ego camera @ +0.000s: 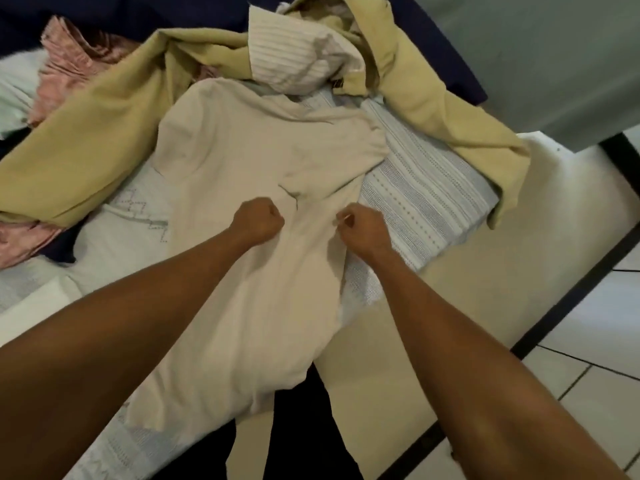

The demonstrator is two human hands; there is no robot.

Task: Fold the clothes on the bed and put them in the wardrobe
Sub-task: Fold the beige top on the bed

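A beige t-shirt [249, 161] with a small dark logo lies spread on the bed [422, 188], its lower part hanging over the bed's near edge. My left hand [258, 220] is curled into a fist and grips the shirt's fabric just left of the logo. My right hand [360, 230] pinches the shirt's right side edge, fingers curled. Both hands sit close together at the middle of the shirt.
A mustard yellow garment [79, 157] sprawls across the back and right of the bed. A white ribbed garment [291, 53] lies on top of it, a pink one [69, 67] at the far left. Tiled floor [588, 341] is at right.
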